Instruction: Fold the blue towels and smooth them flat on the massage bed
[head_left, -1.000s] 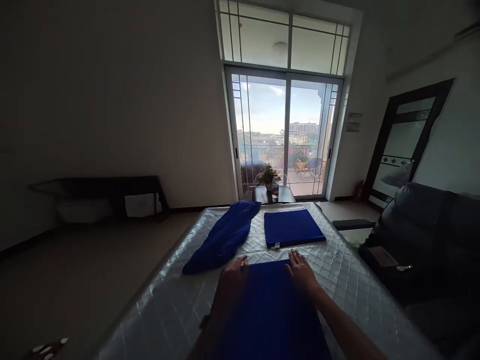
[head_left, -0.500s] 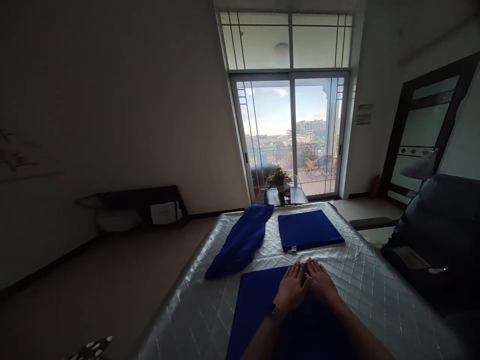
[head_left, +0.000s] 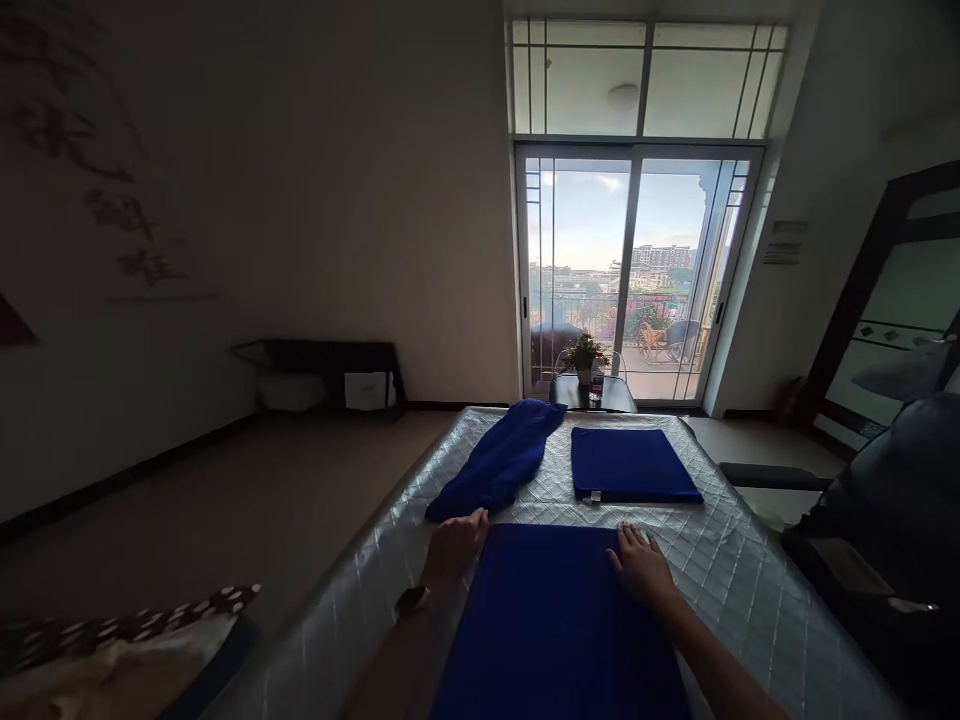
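A flat, folded blue cloth [head_left: 559, 620] lies right in front of me on the silver quilted cover [head_left: 390, 610]. My left hand [head_left: 456, 545], with a dark watch on the wrist, is at its far left corner, fingers closed in a pinch on the edge. Resting flat on the far right corner is my right hand [head_left: 645, 568], its fingers stretched out. Beyond my left hand lies a crumpled, long blue cloth [head_left: 499, 460]. To the right of that is a neatly folded blue cloth [head_left: 637, 465] with a small white tag.
A small dark table [head_left: 622, 395] with a potted plant [head_left: 583, 355] and a bottle [head_left: 597, 375] stands past the far edge. A black armchair [head_left: 892, 510] is on the right. Polka-dot fabric [head_left: 135, 625] shows at lower left. Sliding glass doors [head_left: 577, 230] are behind.
My hands were together at the cloth's far edge. The left has moved left to the far left corner and closed; the right stays flat near the right corner. The view has turned left.
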